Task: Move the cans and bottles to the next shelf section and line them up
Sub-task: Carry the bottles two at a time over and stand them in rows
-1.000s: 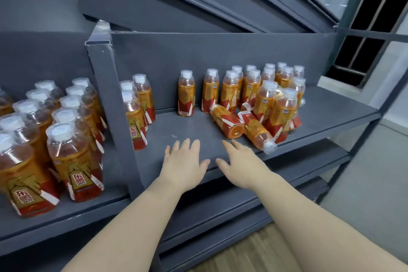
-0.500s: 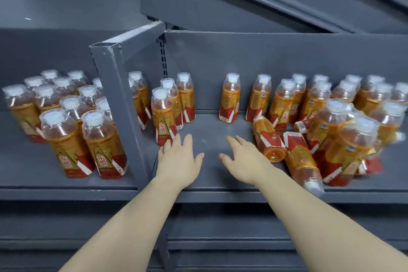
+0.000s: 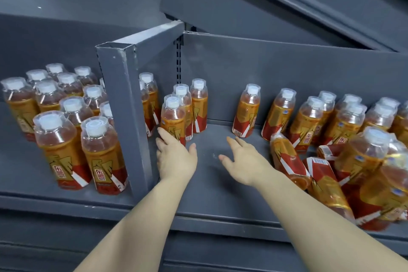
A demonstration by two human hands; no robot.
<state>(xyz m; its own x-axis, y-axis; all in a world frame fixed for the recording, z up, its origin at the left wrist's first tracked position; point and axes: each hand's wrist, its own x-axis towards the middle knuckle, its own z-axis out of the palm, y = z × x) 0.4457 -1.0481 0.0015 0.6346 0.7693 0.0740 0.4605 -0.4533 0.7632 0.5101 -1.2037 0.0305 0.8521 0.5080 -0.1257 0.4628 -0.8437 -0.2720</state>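
Your left hand, fingers straight, lies at the base of the front bottle beside the divider post. Your right hand spreads relaxed over the shelf, near two toppled bottles.

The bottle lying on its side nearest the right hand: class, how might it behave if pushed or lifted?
Lying on its side, the fallen bottle would probably roll if nudged. It looks full of amber liquid, so likely heavy for its size. Its glossy wrap may slip.
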